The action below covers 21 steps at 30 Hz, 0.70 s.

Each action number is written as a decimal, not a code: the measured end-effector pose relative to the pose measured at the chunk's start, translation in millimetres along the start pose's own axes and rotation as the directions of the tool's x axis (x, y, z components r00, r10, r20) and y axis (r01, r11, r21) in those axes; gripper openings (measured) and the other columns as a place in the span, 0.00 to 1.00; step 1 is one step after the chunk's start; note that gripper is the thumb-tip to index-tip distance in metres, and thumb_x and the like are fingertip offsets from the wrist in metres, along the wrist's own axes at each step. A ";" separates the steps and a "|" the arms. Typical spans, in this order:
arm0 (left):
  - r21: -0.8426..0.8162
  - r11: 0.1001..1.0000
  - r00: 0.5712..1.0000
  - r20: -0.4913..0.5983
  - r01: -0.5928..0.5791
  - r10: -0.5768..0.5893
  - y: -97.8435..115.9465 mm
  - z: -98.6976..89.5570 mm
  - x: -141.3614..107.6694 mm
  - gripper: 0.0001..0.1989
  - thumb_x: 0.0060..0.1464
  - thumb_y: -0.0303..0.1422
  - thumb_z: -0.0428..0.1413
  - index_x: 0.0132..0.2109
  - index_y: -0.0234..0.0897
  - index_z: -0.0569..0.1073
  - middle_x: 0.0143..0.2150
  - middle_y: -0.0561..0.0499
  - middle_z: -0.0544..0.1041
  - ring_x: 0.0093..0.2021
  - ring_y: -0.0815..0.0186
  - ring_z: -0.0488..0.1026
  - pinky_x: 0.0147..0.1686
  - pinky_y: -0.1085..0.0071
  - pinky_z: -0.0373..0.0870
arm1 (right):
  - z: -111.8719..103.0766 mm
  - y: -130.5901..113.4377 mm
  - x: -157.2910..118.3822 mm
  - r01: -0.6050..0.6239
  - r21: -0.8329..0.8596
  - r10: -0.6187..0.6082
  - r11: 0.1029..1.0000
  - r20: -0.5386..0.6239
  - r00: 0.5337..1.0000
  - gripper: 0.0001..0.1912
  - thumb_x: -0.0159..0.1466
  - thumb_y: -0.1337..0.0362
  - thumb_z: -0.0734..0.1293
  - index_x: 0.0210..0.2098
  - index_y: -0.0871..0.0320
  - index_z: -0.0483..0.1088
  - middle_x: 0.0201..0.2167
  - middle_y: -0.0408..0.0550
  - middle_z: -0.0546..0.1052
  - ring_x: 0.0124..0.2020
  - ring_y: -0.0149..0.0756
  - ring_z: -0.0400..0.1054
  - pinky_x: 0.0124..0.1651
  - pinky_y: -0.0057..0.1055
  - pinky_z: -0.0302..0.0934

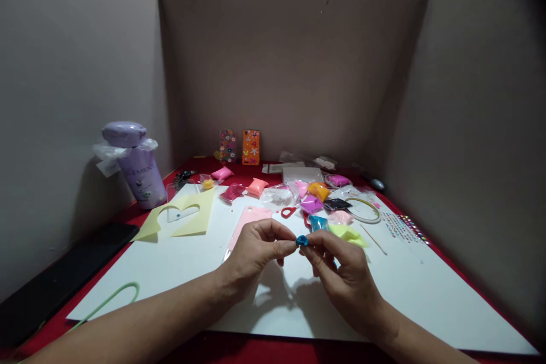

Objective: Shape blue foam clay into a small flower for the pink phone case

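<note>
A small blue piece of clay [302,240] is held up between both hands, above the white board [170,290]. My left hand [260,247] pinches its left side between thumb and forefinger. From the right, my right hand [341,261] grips the same piece with its fingertips. Behind the left hand lies a pink phone case [247,219], partly covered by that hand. A blue clay packet [318,223] and a neon yellow one [347,234] lie just beyond the right hand.
Clay packets, red-handled scissors [288,212], a tape roll [362,210], a wooden stick [373,239] and gem stickers [401,227] lie behind and right. Yellow paper [196,210] and a purple bottle [143,176] are left. Two decorated cases, one orange [251,147], stand at the back.
</note>
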State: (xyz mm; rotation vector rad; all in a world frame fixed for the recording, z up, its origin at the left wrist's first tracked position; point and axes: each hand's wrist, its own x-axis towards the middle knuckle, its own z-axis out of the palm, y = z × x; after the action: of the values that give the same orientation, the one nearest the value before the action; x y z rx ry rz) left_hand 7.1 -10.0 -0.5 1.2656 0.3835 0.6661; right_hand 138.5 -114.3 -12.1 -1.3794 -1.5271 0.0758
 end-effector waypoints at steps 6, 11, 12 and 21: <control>-0.009 1.000 1.000 -0.005 0.004 -0.004 -0.3 -0.2 0.6 0.07 0.38 0.26 0.65 0.29 0.32 0.76 0.24 0.53 0.74 0.23 0.74 0.66 0.22 0.78 0.62 | -0.8 -0.2 -2.8 -0.012 -0.001 0.012 1.000 0.000 1.000 0.06 0.63 0.67 0.61 0.30 0.57 0.67 0.22 0.41 0.68 0.22 0.28 0.58 0.25 0.27 0.53; 0.023 0.999 0.999 0.014 0.044 -0.045 0.8 -0.3 0.7 0.07 0.38 0.26 0.64 0.30 0.31 0.78 0.24 0.52 0.74 0.23 0.74 0.66 0.23 0.78 0.62 | -0.4 0.8 1.0 -0.038 -0.026 0.038 0.999 -0.019 0.999 0.06 0.63 0.65 0.62 0.29 0.58 0.67 0.20 0.41 0.68 0.20 0.28 0.58 0.24 0.26 0.53; 0.033 0.998 0.998 0.016 0.053 -0.053 1.1 -0.1 0.4 0.07 0.38 0.26 0.64 0.30 0.31 0.78 0.25 0.51 0.75 0.23 0.74 0.66 0.23 0.77 0.62 | -0.3 1.2 1.5 -0.043 -0.028 0.043 0.999 -0.023 0.999 0.06 0.63 0.65 0.62 0.29 0.58 0.67 0.20 0.40 0.68 0.20 0.28 0.58 0.24 0.26 0.53; 0.032 0.997 0.997 -0.018 0.076 -0.076 -1.4 -0.9 1.0 0.06 0.39 0.28 0.63 0.29 0.32 0.76 0.24 0.52 0.73 0.24 0.74 0.65 0.23 0.78 0.61 | 0.6 6.4 -2.7 -0.121 0.019 0.122 0.992 -0.048 0.991 0.04 0.63 0.66 0.61 0.34 0.57 0.67 0.25 0.42 0.72 0.22 0.28 0.62 0.25 0.26 0.56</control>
State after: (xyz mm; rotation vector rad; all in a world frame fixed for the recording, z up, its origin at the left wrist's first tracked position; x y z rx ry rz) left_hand 7.6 -8.9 -2.0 1.2704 0.4555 0.6081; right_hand 142.0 -113.9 -18.0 -1.4507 -1.3985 0.1277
